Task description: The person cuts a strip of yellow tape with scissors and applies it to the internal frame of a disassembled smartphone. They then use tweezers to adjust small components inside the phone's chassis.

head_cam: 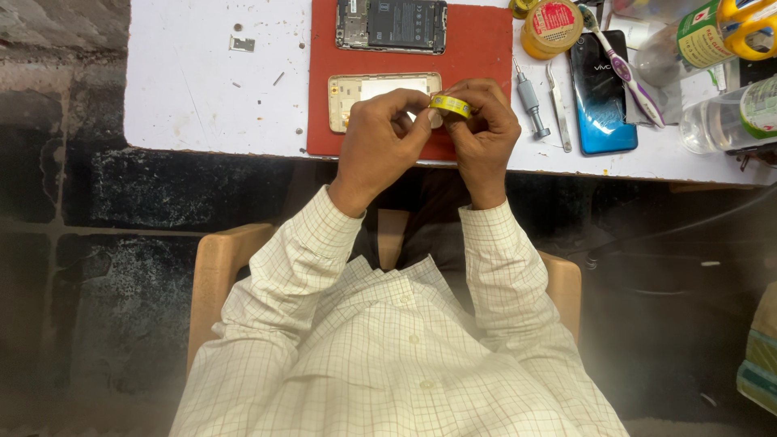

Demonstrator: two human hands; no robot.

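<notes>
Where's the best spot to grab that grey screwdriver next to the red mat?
Probably pinch the screwdriver around its thick grey handle, coming from above. It lies flat on the table, handle toward the near edge, with tweezers close on one side, so a top-down pinch likely fits best.

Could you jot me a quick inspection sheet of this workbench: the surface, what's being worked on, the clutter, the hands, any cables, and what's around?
Surface: white table with a red mat.
Job's things: small yellow tape roll; gold phone frame and opened phone on the mat.
Clutter: screwdriver, tweezers, blue phone, toothbrush, yellow jar, clear bottles.
Grip: left hand and right hand both pinch the tape roll.
Cables: dark cable below the table edge.
Surroundings: wooden chair, dark stone floor.
</notes>
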